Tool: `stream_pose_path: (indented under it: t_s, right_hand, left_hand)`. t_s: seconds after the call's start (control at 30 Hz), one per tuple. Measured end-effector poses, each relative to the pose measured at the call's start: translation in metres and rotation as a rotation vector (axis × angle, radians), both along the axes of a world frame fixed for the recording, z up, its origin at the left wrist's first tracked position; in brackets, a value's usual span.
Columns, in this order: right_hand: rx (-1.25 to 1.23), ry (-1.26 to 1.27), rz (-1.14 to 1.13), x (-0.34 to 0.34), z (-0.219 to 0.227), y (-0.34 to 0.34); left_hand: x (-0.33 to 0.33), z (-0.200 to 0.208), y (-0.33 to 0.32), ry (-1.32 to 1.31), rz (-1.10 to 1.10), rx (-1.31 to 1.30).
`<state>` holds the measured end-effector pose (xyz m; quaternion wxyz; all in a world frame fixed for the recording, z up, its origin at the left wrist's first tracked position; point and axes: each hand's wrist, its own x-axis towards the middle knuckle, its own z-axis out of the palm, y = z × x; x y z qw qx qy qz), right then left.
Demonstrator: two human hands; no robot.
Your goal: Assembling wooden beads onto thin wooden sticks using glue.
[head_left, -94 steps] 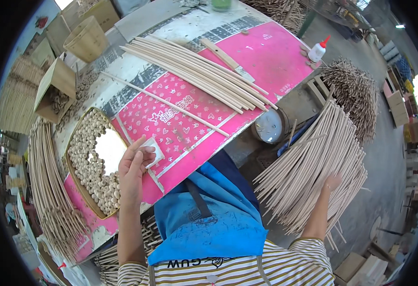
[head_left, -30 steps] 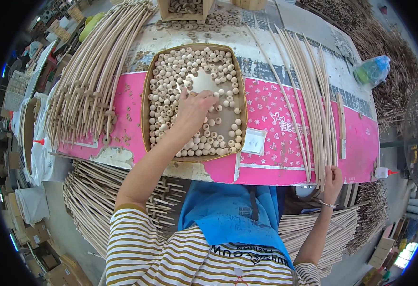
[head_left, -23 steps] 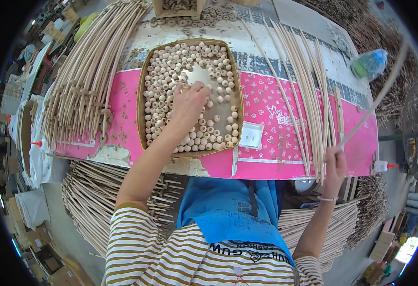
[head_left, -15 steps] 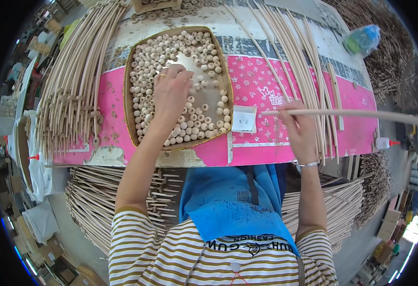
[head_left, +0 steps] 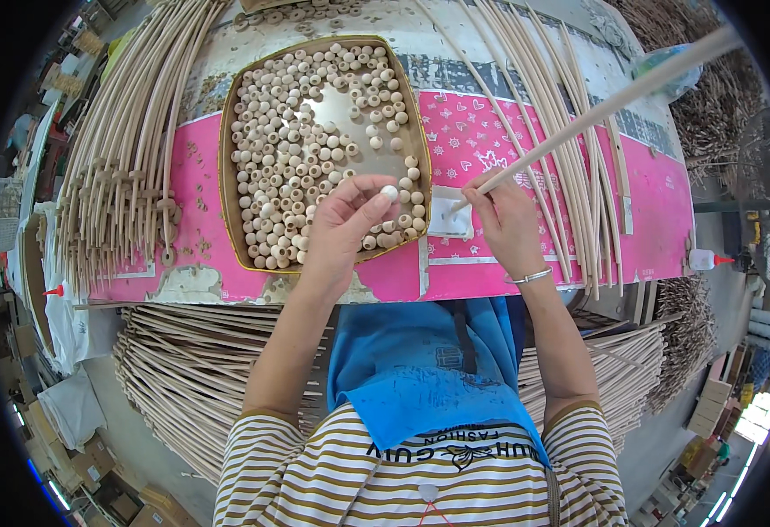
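My left hand [head_left: 350, 218] is closed on a pale wooden bead [head_left: 390, 192], pinched between thumb and fingers over the near right part of a shallow tray [head_left: 426, 167]. Many round wooden beads [head_left: 271, 123] with drilled holes lie in that tray. My right hand [head_left: 508, 224] grips a long wooden stick [head_left: 596, 114] near its lower end. The stick slants up toward the far right, and its tip points down at a small white square dish [head_left: 452, 216]. What the dish holds is hard to make out.
Several bare sticks [head_left: 591, 193] lie on the table to the right. Bundled sticks with beads and discs on them [head_left: 126, 202] lie at the left. More sticks [head_left: 192, 378] are stacked below the table edge. A small white bottle with a red tip [head_left: 705, 260] is at the right edge.
My left hand has come out of the bead pile toward me and to the right, now with a bead. The stick in my right hand has swung from level to slanting, its tip at the dish.
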<state>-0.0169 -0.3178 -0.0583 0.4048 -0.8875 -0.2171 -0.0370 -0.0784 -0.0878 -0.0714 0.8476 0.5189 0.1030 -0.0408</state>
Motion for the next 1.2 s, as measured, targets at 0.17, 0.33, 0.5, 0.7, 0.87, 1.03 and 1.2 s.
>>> stream_pose_path:
  t_s: [0.17, 0.33, 0.5, 0.7, 0.87, 1.03, 1.2]
  right_hand:
    - [0.144, 0.011, -0.033, 0.003, -0.008, -0.016]
    - [0.446, 0.167, -0.128, 0.002, 0.008, -0.033]
    - [0.527, 0.151, -0.120, -0.006, 0.031, -0.044]
    - [0.693, 0.127, -0.058, -0.020, 0.045, -0.030]
    - [0.668, 0.080, 0.069, -0.021, 0.034, -0.031]
    - [0.677, 0.070, 0.091, -0.022, 0.033, -0.029]
    - [0.619, 0.038, 0.107, -0.023, 0.031, -0.031]
  left_hand:
    - [0.000, -0.003, -0.001, -0.001, -0.026, 0.017]
    - [0.004, 0.005, -0.012, 0.007, -0.070, -0.025]
    - [0.008, 0.005, -0.029, -0.038, -0.130, 0.046]
    - [0.008, 0.003, -0.040, -0.098, -0.157, 0.220]
    - [0.007, 0.008, -0.043, -0.140, -0.153, 0.330]
    - [0.005, 0.009, -0.044, -0.168, -0.159, 0.339]
    - [0.004, 0.009, -0.045, -0.155, -0.142, 0.301]
